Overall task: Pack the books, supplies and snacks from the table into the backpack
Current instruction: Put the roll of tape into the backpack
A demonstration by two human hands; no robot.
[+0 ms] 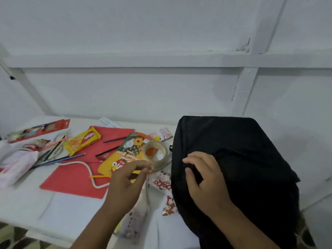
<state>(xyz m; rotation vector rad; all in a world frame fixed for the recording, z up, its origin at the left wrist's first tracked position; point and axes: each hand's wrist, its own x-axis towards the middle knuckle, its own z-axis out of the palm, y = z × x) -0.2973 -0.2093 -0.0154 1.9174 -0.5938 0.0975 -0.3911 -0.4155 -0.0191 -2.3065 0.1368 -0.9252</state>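
**A:** What's biggest in front of you?

**B:** Your black backpack (233, 159), standing on the right part of the white table (27, 203). Your right hand (203, 178) rests on its front, fingers curled into the fabric and gripping a fold of it.

**A:** And next in size?

**B:** The red book (75, 177), lying flat left of the backpack. The orange pineapple biscuit packet (125, 155) lies across its right edge, and the yellow biscuit pack (82, 141) sits on its far left corner. A cream cord (86, 168) snakes over the cover.

**A:** Your left hand?

**B:** Your left hand (125, 184) is over the biscuit packet, fingertips pinching the near rim of the tape roll (156, 155), which lies just beside the backpack.

**A:** Smaller things?

**B:** A red-and-white snack wrapper (161, 184) touches the backpack's base. Pencils (59, 159) lie scattered to the left, near a long red box (39, 130) at the table's far edge.
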